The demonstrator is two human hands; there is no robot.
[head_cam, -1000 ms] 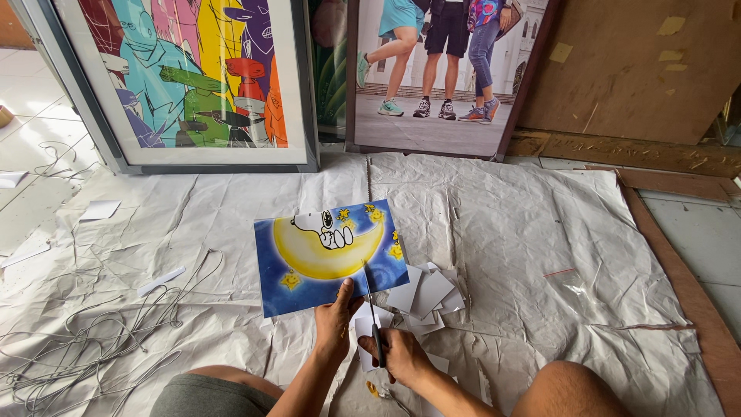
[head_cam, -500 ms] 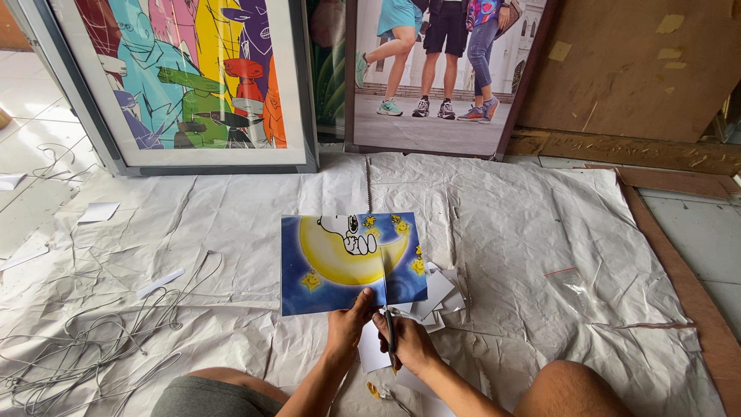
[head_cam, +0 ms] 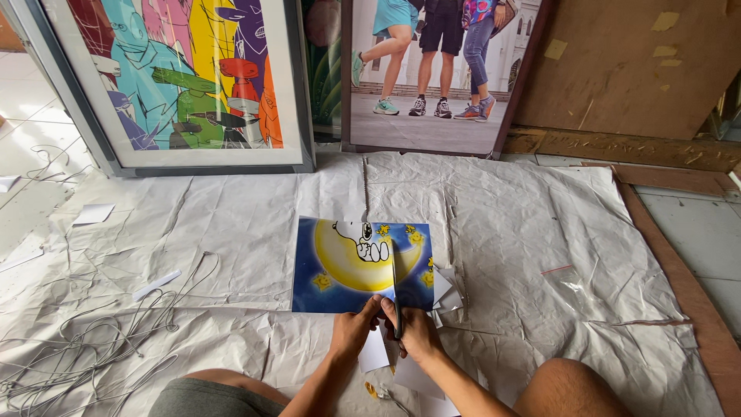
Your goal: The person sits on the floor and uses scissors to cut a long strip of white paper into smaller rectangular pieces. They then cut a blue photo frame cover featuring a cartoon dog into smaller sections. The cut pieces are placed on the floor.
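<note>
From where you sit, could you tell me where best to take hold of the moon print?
Probably by the near left corner of the moon print, coming from your side. It lies flat on the white sheet, both hands crowd its near edge mid-right, and that corner lies free.

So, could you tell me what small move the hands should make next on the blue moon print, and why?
Probably slide the dark blade further up the print. The right hand holds it near the print's lower edge while the left hand pins that edge, and the blade lies only part-way up the print, short of its top edge.
</note>
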